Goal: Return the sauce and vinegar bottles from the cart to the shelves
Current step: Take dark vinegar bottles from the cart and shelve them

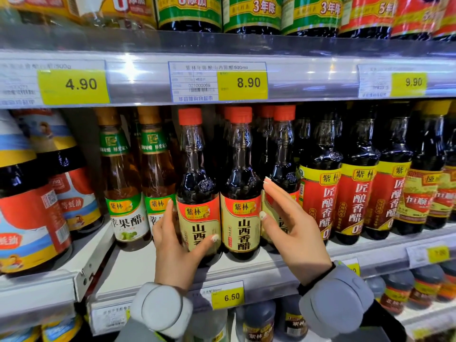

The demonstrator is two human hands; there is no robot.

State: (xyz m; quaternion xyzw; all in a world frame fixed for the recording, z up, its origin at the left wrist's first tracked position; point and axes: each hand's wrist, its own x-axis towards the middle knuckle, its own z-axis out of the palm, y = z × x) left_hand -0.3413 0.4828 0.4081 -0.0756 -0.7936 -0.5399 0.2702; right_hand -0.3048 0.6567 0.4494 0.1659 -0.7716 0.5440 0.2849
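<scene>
Two dark vinegar bottles with red caps and cream-and-red labels stand side by side at the front of the middle shelf (246,270). My left hand (177,245) grips the left bottle (197,193) low on its label, thumb across the front and fingers round its left side. The second bottle (240,193) stands upright just right of it. My right hand (291,228) is beside that second bottle's right side, fingers straight, thumb tip near the label edge, holding nothing. The cart is out of view.
Amber apple vinegar bottles (123,188) stand to the left, big oyster sauce bottles (29,213) further left. Yellow-and-red labelled vinegar bottles (320,193) fill the right. More red-capped bottles stand behind. A price rail (217,81) hangs overhead; jars sit on the shelf below.
</scene>
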